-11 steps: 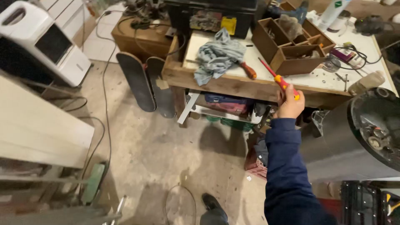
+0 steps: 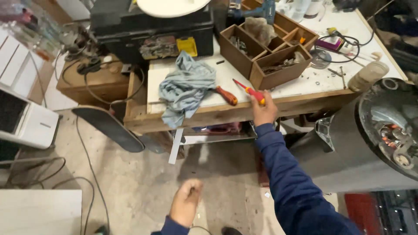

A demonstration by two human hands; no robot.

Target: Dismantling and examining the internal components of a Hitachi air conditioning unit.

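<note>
**At the bench edge: right hand gripping a red-and-yellow screwdriver**

At the front edge of the wooden workbench (image 2: 209, 116), the right hand (image 2: 264, 111) is reaching out on a blue-sleeved arm and clasping the handle of a red-and-yellow screwdriver (image 2: 249, 91). Its thin shaft is pointing up and to the left of the knuckles, lying low over the white bench top. Just left of that hand, a second screwdriver with an orange handle (image 2: 227, 95) is resting on the bench, its tip tucked under a crumpled grey-blue rag (image 2: 186, 87) that is spilling over the bench edge. Directly beyond the right hand, brown wooden compartment boxes (image 2: 269, 55) are holding small hardware, and further right a tangle of black cable (image 2: 348, 43) is lying on the top. Well below and to the left, the left hand (image 2: 186, 203) is hanging over the concrete floor with its fingers curled into a loose fist, holding nothing visible. Far left of both hands, a dark skateboard deck (image 2: 109, 128) is leaning beside the bench.
</note>
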